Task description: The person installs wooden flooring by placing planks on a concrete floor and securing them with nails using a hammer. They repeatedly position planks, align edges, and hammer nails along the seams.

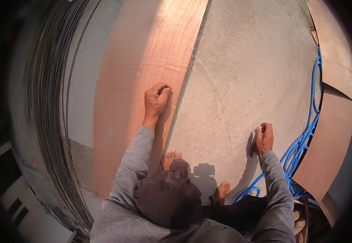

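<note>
A long reddish-brown plywood sheet (123,105) lies flat on the concrete floor. Over its right edge is my left hand (155,100), fingers curled in and thumb pressed to them. Something small and dark shows at those fingertips, too little of it to name. My right hand (265,138) hovers above bare concrete (232,89), well apart from the plywood. Its fingers are bent and close together, and what they hold, if anything, is hidden. A dark mark below that hand could be an object or its shadow.
A bundle of thin dark rods (48,89) runs along the left. Blue hose (299,150) lies in loops at the right, beside more plywood pieces (330,125). My bare feet (172,158) are on the floor near the sheet's edge. Pale panels (42,222) stand at lower left.
</note>
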The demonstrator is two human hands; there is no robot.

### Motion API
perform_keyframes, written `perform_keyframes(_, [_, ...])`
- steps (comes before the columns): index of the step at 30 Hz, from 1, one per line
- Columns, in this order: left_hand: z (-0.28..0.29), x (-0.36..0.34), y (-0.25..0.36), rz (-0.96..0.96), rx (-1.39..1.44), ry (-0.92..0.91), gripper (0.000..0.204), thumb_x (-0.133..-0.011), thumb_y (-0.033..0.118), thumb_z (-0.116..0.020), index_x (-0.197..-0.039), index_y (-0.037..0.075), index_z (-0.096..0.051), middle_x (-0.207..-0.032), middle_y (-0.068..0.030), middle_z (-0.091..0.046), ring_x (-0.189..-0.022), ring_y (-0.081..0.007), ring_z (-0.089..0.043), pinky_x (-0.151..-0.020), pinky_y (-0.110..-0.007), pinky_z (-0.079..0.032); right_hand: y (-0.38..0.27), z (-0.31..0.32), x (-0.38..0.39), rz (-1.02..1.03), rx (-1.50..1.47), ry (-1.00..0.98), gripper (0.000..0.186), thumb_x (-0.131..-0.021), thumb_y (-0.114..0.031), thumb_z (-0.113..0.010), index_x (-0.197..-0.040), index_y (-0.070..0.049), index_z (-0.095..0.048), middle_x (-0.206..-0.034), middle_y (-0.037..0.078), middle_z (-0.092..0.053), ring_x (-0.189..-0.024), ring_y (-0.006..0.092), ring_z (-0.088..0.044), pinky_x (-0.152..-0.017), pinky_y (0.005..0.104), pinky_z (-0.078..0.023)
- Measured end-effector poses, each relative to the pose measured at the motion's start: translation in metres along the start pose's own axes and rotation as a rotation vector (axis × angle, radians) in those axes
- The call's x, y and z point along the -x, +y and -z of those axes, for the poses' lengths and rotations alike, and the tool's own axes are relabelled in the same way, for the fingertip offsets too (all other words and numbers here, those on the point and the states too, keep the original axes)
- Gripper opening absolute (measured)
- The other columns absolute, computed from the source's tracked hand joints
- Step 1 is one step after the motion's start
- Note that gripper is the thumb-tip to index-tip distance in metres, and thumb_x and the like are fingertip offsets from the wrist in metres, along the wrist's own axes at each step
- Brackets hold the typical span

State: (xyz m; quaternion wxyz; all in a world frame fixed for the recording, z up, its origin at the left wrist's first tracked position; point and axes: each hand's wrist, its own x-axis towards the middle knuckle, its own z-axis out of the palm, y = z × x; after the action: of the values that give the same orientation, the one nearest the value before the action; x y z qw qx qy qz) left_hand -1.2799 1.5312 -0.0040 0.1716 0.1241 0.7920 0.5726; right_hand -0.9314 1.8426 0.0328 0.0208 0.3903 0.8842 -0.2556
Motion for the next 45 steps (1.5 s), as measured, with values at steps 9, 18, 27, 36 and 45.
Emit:
perform_keyframes(9, [0.001, 0.003, 0.016, -0.014, -0.147, -0.021, 0.014, -0.089, 0.008, -0.061, -0.086, 0.0, -0.072, -0.077, -0.0063, -0.073, -0.071, -0.0116, -0.067, -0.068, -0.027, -0.053, 0.122, -0.005, 0.101, -0.081, 0.202, -0.294, 0.031, -0.079, -0.001, -0.059, -0.11, 0.0, -0.059, -0.094, 0.02, -0.06, -0.091, 0.0412, -0.058, -0.087, 0.0469, -0.05])
perform_keyframes(18, [-0.001, 0.007, -0.009, -0.147, -0.166, 0.015, 0.008, -0.089, 0.006, -0.067, -0.089, 0.001, -0.073, -0.078, -0.0067, -0.074, -0.072, -0.0119, -0.068, -0.068, -0.026, -0.053, -0.042, 0.009, 0.049, -0.012, -0.397, -0.36, 0.04, -0.095, -0.004, -0.059, -0.135, 0.0, -0.052, -0.099, 0.016, -0.066, -0.088, 0.0198, -0.065, -0.082, 0.0324, -0.051])
perform_keyframes(27, [-0.005, 0.007, -0.011, -0.23, -0.268, 0.053, 0.009, -0.085, 0.009, -0.072, -0.092, 0.005, -0.075, -0.084, -0.0106, -0.076, -0.074, -0.0226, -0.075, -0.067, -0.032, -0.057, -0.188, -0.01, -0.006, 0.492, -0.553, -0.326, 0.063, -0.101, -0.005, -0.057, -0.159, -0.007, -0.032, -0.116, 0.025, -0.067, -0.105, 0.0356, -0.068, -0.092, 0.0426, -0.053])
perform_keyframes(36, [-0.007, 0.008, -0.009, -0.279, -0.386, 0.077, 0.009, -0.082, 0.014, -0.074, -0.09, 0.01, -0.076, -0.081, -0.0089, -0.075, -0.07, -0.0266, -0.073, -0.064, -0.034, -0.056, -0.231, 0.0, -0.029, 0.378, -0.53, -0.492, 0.064, -0.103, -0.008, -0.053, -0.162, -0.01, -0.027, -0.128, 0.03, -0.063, -0.114, 0.0421, -0.065, -0.096, 0.0437, -0.052])
perform_keyframes(45, [-0.007, 0.007, -0.008, -0.339, -0.43, 0.097, 0.008, -0.082, 0.016, -0.073, -0.088, 0.012, -0.076, -0.077, -0.0075, -0.074, -0.067, -0.0239, -0.073, -0.062, -0.033, -0.056, -0.234, 0.007, -0.036, 0.373, -0.342, -0.548, 0.062, -0.105, -0.01, -0.05, -0.161, -0.006, -0.026, -0.133, 0.031, -0.061, -0.123, 0.0421, -0.063, -0.101, 0.0438, -0.052])
